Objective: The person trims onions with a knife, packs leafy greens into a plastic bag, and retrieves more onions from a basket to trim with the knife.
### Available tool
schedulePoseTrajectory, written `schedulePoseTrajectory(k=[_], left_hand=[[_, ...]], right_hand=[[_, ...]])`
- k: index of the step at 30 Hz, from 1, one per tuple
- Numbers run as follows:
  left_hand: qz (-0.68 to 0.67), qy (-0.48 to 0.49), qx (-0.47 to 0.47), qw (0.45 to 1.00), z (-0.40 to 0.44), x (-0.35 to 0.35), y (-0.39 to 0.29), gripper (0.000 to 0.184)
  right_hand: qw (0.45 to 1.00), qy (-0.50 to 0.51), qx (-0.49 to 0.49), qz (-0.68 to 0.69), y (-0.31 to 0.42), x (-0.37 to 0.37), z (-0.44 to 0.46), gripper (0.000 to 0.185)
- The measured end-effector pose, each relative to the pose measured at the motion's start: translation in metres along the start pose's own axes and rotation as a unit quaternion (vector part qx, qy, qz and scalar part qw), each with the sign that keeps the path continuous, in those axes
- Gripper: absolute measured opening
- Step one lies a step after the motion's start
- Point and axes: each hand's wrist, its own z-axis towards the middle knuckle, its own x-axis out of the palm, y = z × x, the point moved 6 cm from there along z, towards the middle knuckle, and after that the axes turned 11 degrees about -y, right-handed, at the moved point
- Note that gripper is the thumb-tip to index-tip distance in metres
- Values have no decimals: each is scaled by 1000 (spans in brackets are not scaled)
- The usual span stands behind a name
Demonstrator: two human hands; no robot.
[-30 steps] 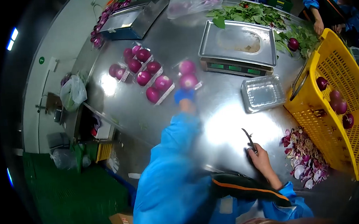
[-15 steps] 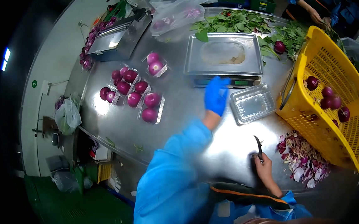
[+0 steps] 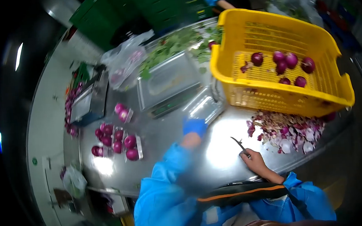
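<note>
My left hand point(image 3: 195, 127), in a blue glove, is at the near left edge of a clear plastic tray point(image 3: 208, 107). Motion smears its fingers, so their grip on the tray cannot be made out. The tray has nothing in it and lies between the scale and a yellow crate. My bare right hand point(image 3: 255, 161) is closed around a small knife point(image 3: 237, 142) with a dark curved blade that points up and left over the steel table point(image 3: 180, 159).
Red onions point(image 3: 291, 60) lie in the yellow crate point(image 3: 280, 86), with onion peelings point(image 3: 293, 133) in front. Behind the tray sits a scale point(image 3: 168, 80). Trays of onions point(image 3: 130, 142) stand at left. Leafy greens point(image 3: 170, 50) line the back; a co-worker's arm point(image 3: 223, 4) shows beyond the crate.
The view has swung right, bringing more of the crate into sight. My left hand has gone from in front of the scale to the tray's near edge. The knife stays in my right hand.
</note>
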Motion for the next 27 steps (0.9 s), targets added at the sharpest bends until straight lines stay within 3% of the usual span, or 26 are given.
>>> schedulePoseTrajectory(k=[3, 12, 14, 17, 19, 21, 24, 25, 27], left_hand=[[46, -50, -7, 998, 4, -9, -2, 21], [22, -173, 56, 983, -28, -65, -26, 33], [29, -163, 99, 981, -58, -59, -46, 33], [-53, -31, 109, 992, -97, -47, -99, 21], [-148, -4, 128, 981, -100, -72, -134, 29], [-253, -26, 182, 950, -85, -104, -163, 39], [-211, -178, 298, 914, -31, -164, -186, 40], [-228, -214, 334, 889, -7, -195, -201, 39], [-251, -288, 390, 838, 50, -243, -241, 40]], right_hand=[[1000, 10, 5, 1, -2, -10, -5, 22], [998, -45, -13, 41, -14, -57, -8, 20], [996, -67, -11, 58, -27, -64, -7, 21], [992, -98, 11, 81, -40, -79, -5, 23], [990, -108, 8, 92, -45, -87, -3, 25], [987, -106, 1, 120, -45, -100, 0, 27], [989, -62, 31, 129, -31, -126, 4, 31], [990, -78, 21, 116, -27, -136, 6, 21], [988, -107, -26, 109, -39, -142, 7, 21]])
